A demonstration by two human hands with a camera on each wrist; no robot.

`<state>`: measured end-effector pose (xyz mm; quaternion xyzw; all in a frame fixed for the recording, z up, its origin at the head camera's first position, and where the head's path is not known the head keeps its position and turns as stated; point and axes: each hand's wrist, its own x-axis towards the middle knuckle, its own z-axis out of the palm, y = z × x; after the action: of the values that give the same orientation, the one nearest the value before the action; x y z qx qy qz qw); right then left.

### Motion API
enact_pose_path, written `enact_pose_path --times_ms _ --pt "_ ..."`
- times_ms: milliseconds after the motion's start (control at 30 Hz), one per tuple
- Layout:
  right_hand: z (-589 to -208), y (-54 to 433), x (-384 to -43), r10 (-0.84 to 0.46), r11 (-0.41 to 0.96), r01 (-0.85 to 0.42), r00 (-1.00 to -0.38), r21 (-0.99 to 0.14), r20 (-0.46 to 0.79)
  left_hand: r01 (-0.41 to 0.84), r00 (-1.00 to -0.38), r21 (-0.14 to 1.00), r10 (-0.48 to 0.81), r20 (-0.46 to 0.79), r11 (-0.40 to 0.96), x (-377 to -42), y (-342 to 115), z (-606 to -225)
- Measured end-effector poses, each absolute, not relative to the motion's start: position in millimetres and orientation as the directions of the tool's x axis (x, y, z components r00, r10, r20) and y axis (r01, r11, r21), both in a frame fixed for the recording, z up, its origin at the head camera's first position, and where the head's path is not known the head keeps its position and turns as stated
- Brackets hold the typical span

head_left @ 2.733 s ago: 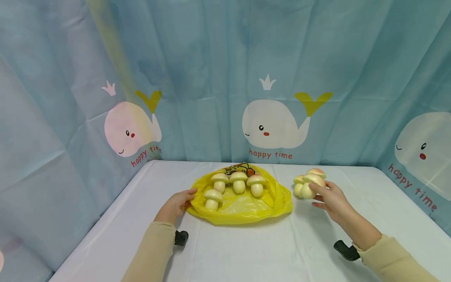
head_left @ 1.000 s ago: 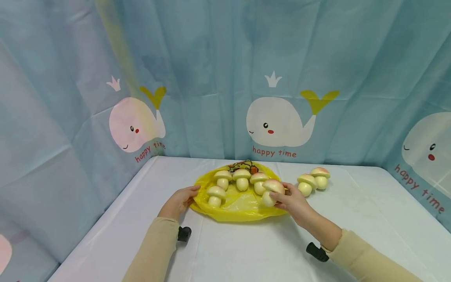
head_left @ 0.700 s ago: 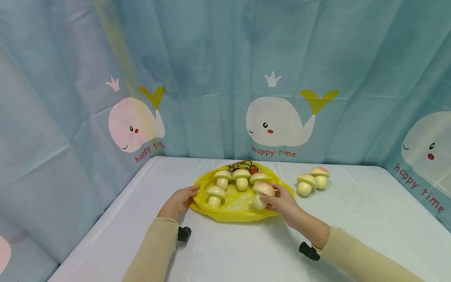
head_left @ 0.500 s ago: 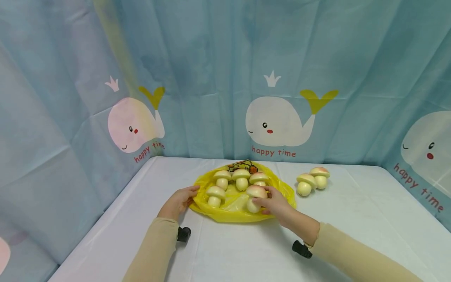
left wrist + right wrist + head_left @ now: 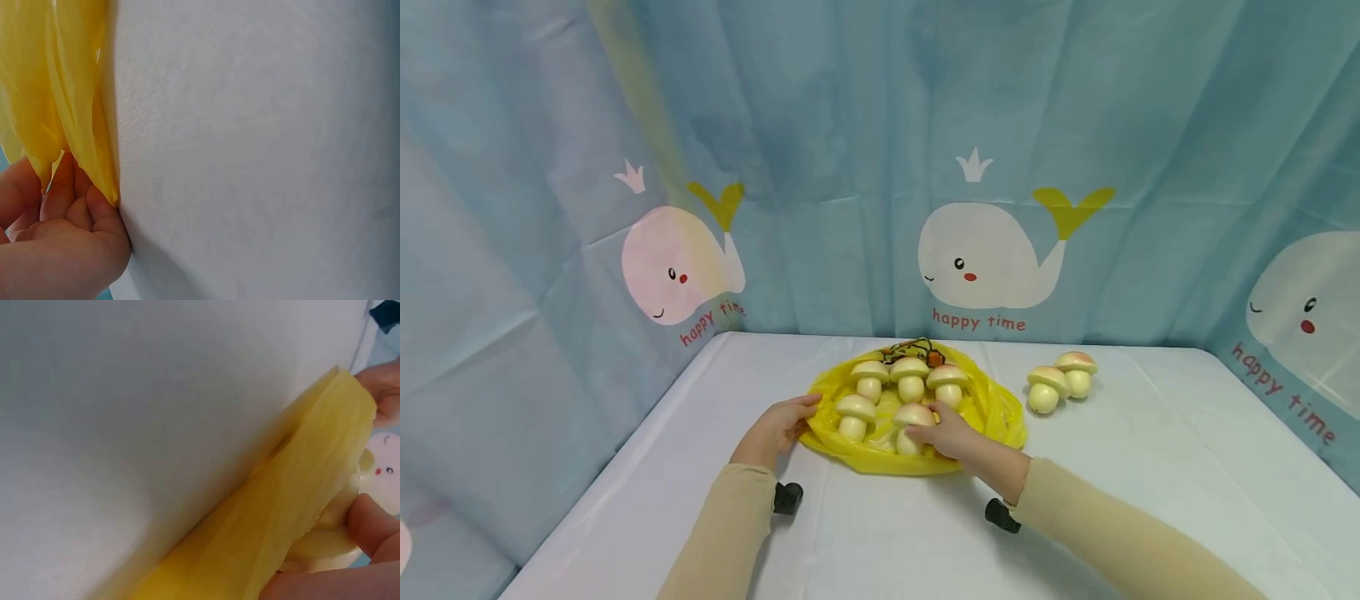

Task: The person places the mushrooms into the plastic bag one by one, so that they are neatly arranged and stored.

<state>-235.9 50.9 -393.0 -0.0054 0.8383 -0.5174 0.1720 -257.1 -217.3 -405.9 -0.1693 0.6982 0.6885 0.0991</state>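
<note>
A yellow plastic bag [image 5: 1003,429] lies spread on the table, with several toy mushrooms [image 5: 910,379] standing on it. At its left edge my left hand [image 5: 775,429] pinches the bag's rim; the left wrist view shows the thin yellow film [image 5: 69,81] gathered at the fingertips. My right hand [image 5: 951,435] grips another toy mushroom [image 5: 912,418], pink-tinged on its cap, low over the front of the bag. In the right wrist view, the bag's front wall partly covers that mushroom [image 5: 328,540], and the thumb [image 5: 369,525] presses against it.
Two more toy mushrooms, one pale [image 5: 1045,390] and one pinkish [image 5: 1077,373], stand right of the bag on the white table [image 5: 865,542]. A dark cord with an orange piece [image 5: 934,358] lies at the bag's back edge. A blue whale-print curtain [image 5: 820,208] hangs behind.
My right hand has carried the mushroom from the group at the right leftward over the bag, then lower toward its front middle. My left hand has kept its hold on the rim.
</note>
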Motion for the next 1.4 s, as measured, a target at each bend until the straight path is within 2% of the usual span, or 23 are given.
enact_pose_path --times_ms 233,1167,1400 --pt "-397 45 -244 -0.202 0.509 0.162 -0.932 -0.845 -0.300 -0.384 -0.916 0.923 -0.117 -0.383 -0.015 -258 -219 -407" --pt "-389 43 -255 -0.306 0.495 0.184 -0.878 -0.849 -0.369 -0.367 -0.927 0.930 -0.073 -0.367 -0.011 -259 -220 -408" --pt "-389 45 -254 -0.290 0.506 0.200 -0.877 -0.839 -0.384 -0.376 -0.924 0.927 -0.072 -0.375 -0.009 -260 -219 -407"
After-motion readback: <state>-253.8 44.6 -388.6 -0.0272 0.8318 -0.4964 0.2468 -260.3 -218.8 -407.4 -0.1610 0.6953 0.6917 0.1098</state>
